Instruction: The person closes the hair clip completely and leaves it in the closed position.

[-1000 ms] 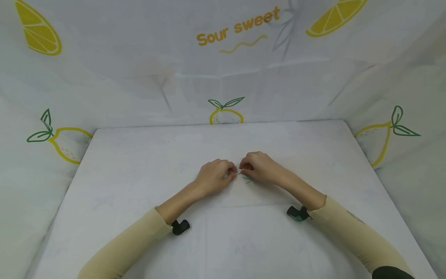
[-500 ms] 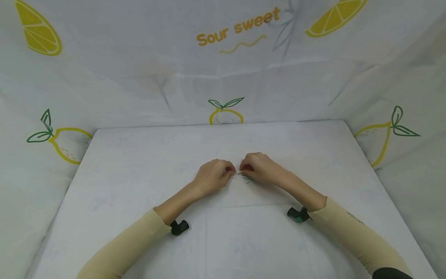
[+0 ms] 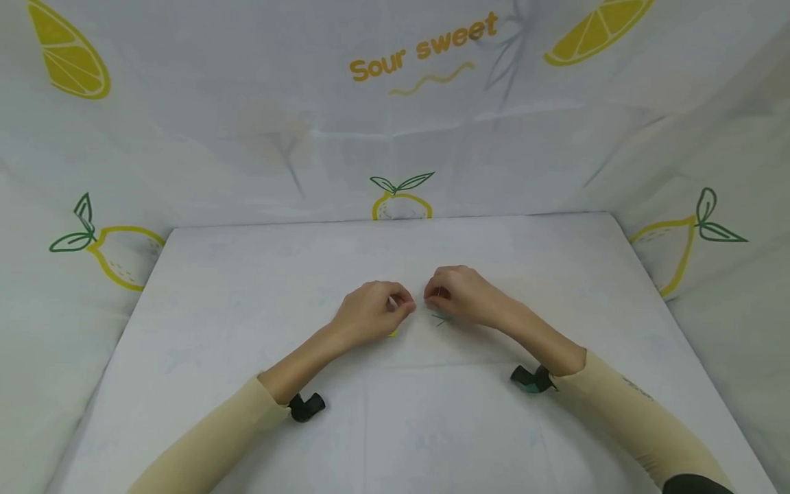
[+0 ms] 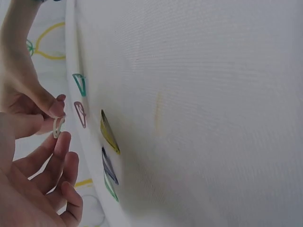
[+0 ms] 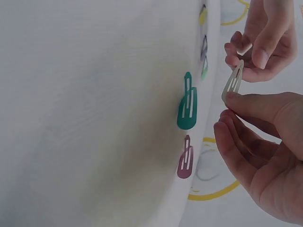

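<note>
Thumb and finger of my right hand pinch a cream snap hair clip by its wide end, its narrow tip pointing towards my left hand. The left fingers are loosely bent beside that tip, with the thumb apart from them in the left wrist view. Below the hands, on the white cloth, lie a teal hair clip and a mauve hair clip. Under the left hand are a yellow hair clip, a dark purple hair clip and a green hair clip.
White cloth covers the table. A lemon-printed curtain rises behind it and along both sides. Black wrist devices stick out from beneath the light sleeves.
Earlier both hands met at the cream hair clip. Now the left hand has drawn back a little to the left and the clip stays in the right hand. The yellow clip shows beside the left hand.
</note>
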`<state>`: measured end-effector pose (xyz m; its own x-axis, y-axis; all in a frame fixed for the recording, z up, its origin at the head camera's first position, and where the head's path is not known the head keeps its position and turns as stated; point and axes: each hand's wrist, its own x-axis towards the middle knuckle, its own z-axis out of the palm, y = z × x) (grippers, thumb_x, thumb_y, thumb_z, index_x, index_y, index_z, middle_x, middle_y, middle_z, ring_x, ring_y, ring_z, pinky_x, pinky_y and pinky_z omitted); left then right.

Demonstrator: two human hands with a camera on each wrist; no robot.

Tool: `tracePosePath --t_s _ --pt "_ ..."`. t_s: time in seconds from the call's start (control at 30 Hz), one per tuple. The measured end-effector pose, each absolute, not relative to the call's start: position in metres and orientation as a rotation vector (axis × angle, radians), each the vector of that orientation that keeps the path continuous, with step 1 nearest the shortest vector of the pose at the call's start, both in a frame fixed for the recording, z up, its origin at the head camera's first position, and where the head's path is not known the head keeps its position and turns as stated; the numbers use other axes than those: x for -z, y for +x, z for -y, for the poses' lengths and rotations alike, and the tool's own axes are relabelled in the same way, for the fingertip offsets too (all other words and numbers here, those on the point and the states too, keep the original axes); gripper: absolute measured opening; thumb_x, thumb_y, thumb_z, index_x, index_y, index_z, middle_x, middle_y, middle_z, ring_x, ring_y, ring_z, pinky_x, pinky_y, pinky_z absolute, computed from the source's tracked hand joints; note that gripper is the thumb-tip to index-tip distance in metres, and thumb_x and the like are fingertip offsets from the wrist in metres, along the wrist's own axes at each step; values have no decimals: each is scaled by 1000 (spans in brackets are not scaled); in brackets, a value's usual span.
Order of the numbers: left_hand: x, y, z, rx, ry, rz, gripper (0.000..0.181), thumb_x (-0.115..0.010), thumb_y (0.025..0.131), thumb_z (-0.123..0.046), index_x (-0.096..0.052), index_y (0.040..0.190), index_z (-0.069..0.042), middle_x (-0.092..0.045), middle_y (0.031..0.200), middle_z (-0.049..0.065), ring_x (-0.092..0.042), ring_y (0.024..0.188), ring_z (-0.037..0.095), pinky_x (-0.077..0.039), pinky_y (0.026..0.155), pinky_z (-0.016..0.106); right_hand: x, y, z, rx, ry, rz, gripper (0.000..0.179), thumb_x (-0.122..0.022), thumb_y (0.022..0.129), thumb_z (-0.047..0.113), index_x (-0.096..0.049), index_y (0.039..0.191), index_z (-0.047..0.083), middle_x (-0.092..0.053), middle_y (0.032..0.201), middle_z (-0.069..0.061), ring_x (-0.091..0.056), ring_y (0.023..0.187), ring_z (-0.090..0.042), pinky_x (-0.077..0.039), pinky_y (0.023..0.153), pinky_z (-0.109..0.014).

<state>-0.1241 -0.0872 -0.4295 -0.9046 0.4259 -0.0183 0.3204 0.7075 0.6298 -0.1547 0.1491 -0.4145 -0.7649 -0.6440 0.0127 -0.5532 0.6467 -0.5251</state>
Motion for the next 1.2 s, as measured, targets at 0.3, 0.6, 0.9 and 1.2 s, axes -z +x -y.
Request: tracePosePath --t_s 0.3,0.6,0.9,1.2 --pt "424 -122 98 -1024 645 -2772 13 -81 97 -32 -81 103 -20 -78 93 -11 -62 78 7 -51 68 27 406 -149 -147 841 -1016 -2706 4 -79 98 9 -80 102 7 -76 93 1 -65 83 -8 -57 77 -27" --pt "423 -121 107 -1141 694 -2771 11 -79 100 -25 -81 105 -16 -79 93 -5 -66 79 8 -50 68 24 404 -148 -145 1046 -1026 -2620 4 -76 101 9 -78 104 7 -82 98 -4 -77 88 -12 -64 83 -32" --pt "423 -121 110 -1186 681 -2738 13 -74 103 -24 -82 107 -14 -80 96 -3 -66 81 10 -49 66 24 406 -146 -142 1088 -1057 -2589 17 -78 98 6 -76 115 6 -80 100 -1 -75 91 -11 -64 87 -30" --pt "424 -121 112 -1246 687 -2709 16 -73 104 -23 -81 111 -12 -81 99 -2 -66 84 11 -47 65 23 409 -147 -140 1102 -1121 -2616 18 -79 97 4 -78 115 6 -81 103 -3 -75 89 -12 -64 85 -31"
